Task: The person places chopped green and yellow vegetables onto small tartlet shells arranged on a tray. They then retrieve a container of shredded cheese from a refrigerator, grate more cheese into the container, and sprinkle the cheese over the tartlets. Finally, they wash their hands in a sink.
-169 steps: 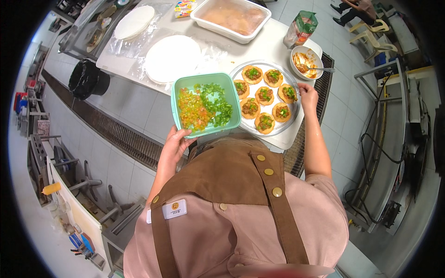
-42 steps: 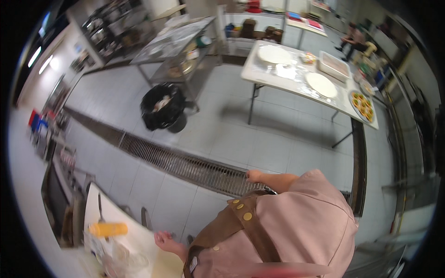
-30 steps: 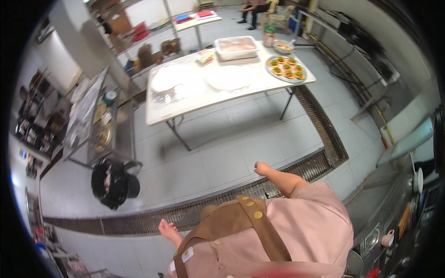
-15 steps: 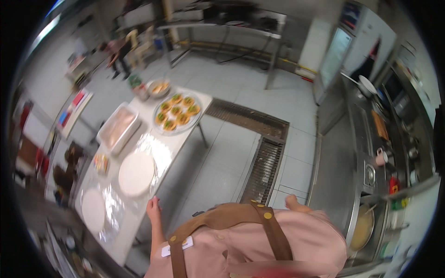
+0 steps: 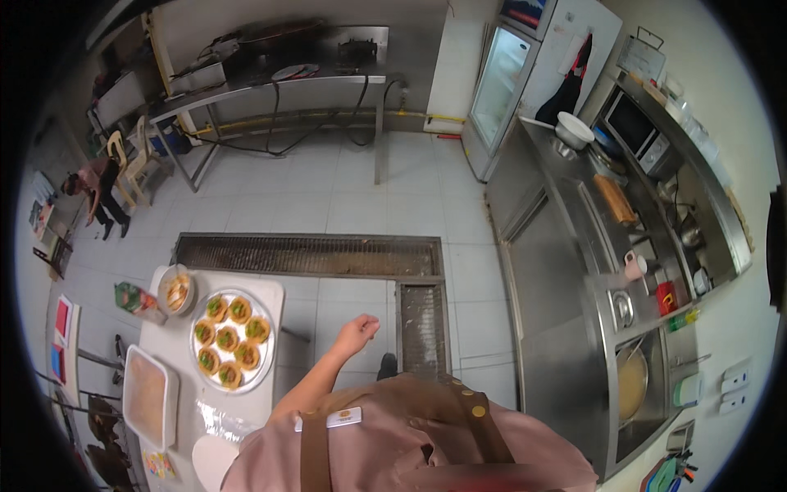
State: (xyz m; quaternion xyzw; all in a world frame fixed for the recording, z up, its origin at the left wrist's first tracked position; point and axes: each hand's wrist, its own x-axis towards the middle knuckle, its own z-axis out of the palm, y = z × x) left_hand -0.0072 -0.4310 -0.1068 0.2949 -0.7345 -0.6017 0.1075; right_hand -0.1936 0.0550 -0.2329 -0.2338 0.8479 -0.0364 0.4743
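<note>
My left hand (image 5: 358,334) hangs over the tiled floor in front of my body, its fingers loosely curled with nothing seen in them. It touches nothing. Nearest to it, on the white table (image 5: 283,307) at the left, is a round silver tray (image 5: 268,371) holding several small round golden shells topped with green. Behind the tray stand a bowl (image 5: 175,290) with pale orange pieces and a clear container with a green top (image 5: 138,301). My apron and body partly cover a white round disc (image 5: 215,462) on the table. My right hand is out of view.
A white tub (image 5: 151,397) stands on the table's left side. Floor drain grates (image 5: 328,256) run ahead and beside me. A steel counter (image 5: 566,328) with a sink fills the right. A glass-door fridge (image 5: 502,90) stands far back; another person (image 5: 97,191) bends down far left.
My view has turned and I have moved forward along the table. My left hand has swung up and forward, away from the table's edge. My right hand has left the view.
</note>
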